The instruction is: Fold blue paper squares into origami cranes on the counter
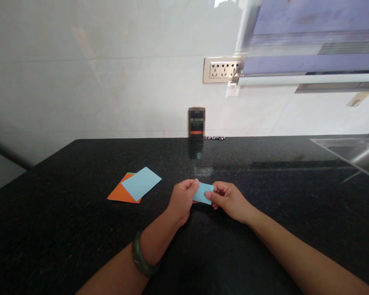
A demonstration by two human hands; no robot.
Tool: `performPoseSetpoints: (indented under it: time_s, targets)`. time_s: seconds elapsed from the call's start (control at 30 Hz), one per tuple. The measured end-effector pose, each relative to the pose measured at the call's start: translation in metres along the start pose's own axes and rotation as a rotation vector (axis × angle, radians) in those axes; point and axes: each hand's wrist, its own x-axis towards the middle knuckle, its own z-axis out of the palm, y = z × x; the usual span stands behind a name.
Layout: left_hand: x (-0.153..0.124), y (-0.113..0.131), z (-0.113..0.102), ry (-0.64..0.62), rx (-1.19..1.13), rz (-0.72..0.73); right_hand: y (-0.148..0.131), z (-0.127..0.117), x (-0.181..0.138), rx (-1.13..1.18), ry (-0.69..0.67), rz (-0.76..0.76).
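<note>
Both of my hands hold a small folded light-blue paper (203, 192) just above the black counter (264, 213). My left hand (182, 200) pinches its left end with fingers curled. My right hand (227, 199) pinches its right end between thumb and fingers. A dark green bangle (140, 259) circles my left wrist. To the left of my hands a flat light-blue sheet (141, 183) lies on the counter, partly covering an orange sheet (121, 191).
A small dark box (197, 123) stands against the white wall at the counter's back, with a beaded string (215, 138) beside it. A steel sink (353, 153) sits at the right. A socket strip (223, 69) is on the wall, with a range hood (313, 41) above right.
</note>
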Motion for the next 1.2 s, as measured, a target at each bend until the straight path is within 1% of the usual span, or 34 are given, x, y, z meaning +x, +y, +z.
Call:
performPoseSetpoints:
  time_s: [0.1,0.2,0.33,0.53,0.67,0.7,0.83,0.9,1.0,1.07,1.13,1.2]
  targets:
    - [0.000,0.001,-0.001,-0.046,-0.008,-0.015,0.001,0.000,-0.001,-0.014,0.011,0.000]
    - [-0.003,0.001,-0.002,-0.094,0.057,-0.006,0.002,0.001,-0.001,-0.043,0.025,-0.010]
    - [-0.004,0.002,-0.001,-0.057,0.094,0.014,0.000,0.001,-0.001,-0.054,0.010,-0.013]
    - [-0.002,0.007,-0.002,-0.055,0.008,-0.097,-0.004,-0.002,-0.001,-0.056,-0.033,0.020]
    - [-0.001,0.006,-0.004,-0.075,0.107,-0.092,-0.002,-0.011,0.000,-0.007,-0.004,0.048]
    - [-0.001,0.005,-0.004,-0.094,0.129,-0.088,-0.001,-0.014,0.000,-0.004,-0.008,0.050]
    - [-0.002,0.002,-0.004,-0.158,0.134,-0.098,-0.001,-0.022,0.000,-0.069,-0.105,0.058]
    - [-0.002,0.001,-0.003,-0.150,0.140,-0.107,-0.001,-0.022,0.000,-0.052,-0.076,0.077]
    - [-0.003,0.002,-0.003,-0.109,0.167,-0.115,-0.002,-0.017,0.000,0.029,0.033,0.090]
    - [-0.002,0.003,-0.003,-0.082,0.155,-0.108,-0.002,-0.012,0.000,0.067,0.080,0.086]
    - [-0.002,0.003,-0.004,-0.087,0.121,-0.111,-0.002,-0.008,0.000,0.086,0.091,0.084]
    - [-0.001,0.004,-0.005,-0.118,0.088,-0.127,-0.002,-0.005,-0.001,0.088,0.084,0.080]
